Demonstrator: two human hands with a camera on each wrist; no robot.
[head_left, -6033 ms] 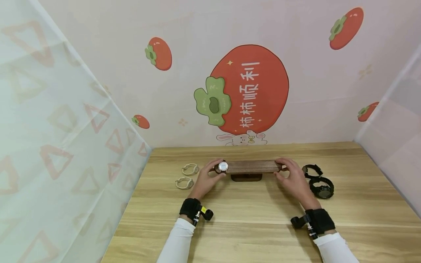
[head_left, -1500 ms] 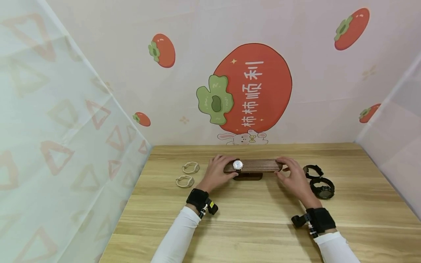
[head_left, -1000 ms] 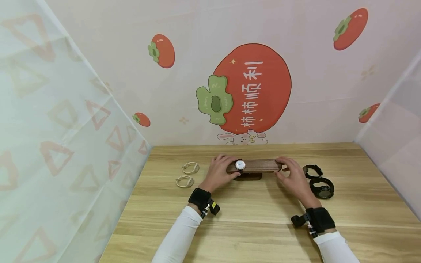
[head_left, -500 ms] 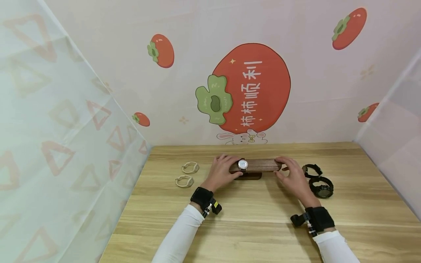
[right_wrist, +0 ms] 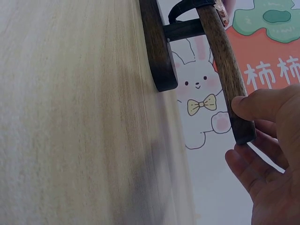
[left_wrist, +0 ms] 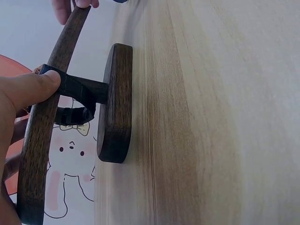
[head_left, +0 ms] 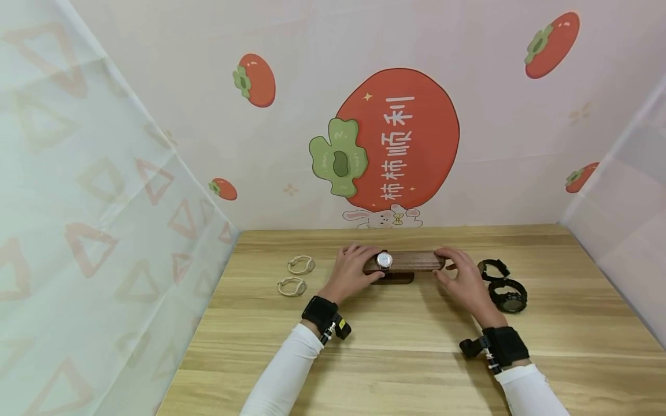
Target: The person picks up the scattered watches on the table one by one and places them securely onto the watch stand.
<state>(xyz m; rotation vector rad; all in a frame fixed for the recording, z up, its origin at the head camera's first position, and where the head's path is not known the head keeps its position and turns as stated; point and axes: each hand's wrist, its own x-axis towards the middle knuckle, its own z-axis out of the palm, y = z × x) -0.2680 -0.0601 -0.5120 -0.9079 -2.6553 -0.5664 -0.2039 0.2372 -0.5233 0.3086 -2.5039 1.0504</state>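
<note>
A dark wooden watch stand (head_left: 416, 262) stands near the back of the table, its long bar raised on a post above a rounded base (left_wrist: 117, 103). Around the bar loops a wristwatch (head_left: 384, 260) with a white dial and a dark strap (left_wrist: 79, 91), left of the bar's middle. My left hand (head_left: 350, 274) grips the watch over the bar; its thumb presses the strap and its fingers go behind. At the bar's right end my right hand (head_left: 462, 281) pinches the wood, thumb in front (right_wrist: 251, 105) and fingers behind.
Two pale wristwatches (head_left: 300, 265) lie left of the stand. To the right, close beside my right wrist, lie two black wristwatches (head_left: 509, 296). The patterned back wall (head_left: 281, 214) rises behind the table's far edge.
Over these seconds my left hand and the watch have slid right along the bar, away from its left end. In the last half second almost nothing moved. My right hand keeps its place.
</note>
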